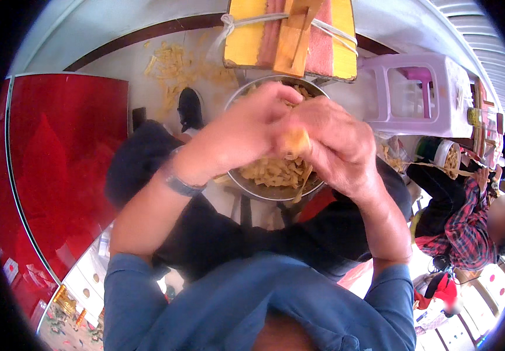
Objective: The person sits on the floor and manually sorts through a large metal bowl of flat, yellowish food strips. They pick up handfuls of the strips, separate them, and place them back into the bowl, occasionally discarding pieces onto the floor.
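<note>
My left hand (248, 127) and my right hand (338, 136) meet over a round metal basin (279, 199). A blurred pale-yellow piece (296, 141) pokes out between them, held where the thumbs come together. The fingertips are partly hidden, so the exact grip is unclear. Beneath the hands, the basin contains many curled yellow-brown strips (274, 173), and one strip hangs over its near rim. Just beyond the basin stands a yellow board (342, 35) with pink cloth and a wooden bar (298, 44) on it, tied round with white cord (257, 19).
Loose strips (169, 66) lie on the floor at the far left, near my shoe (189, 109). A red glossy cabinet (77, 145) borders the left. At right are a lilac plastic stool (450, 96), a tub of strips (452, 158) and a seated person in plaid (467, 232) holding a long strip.
</note>
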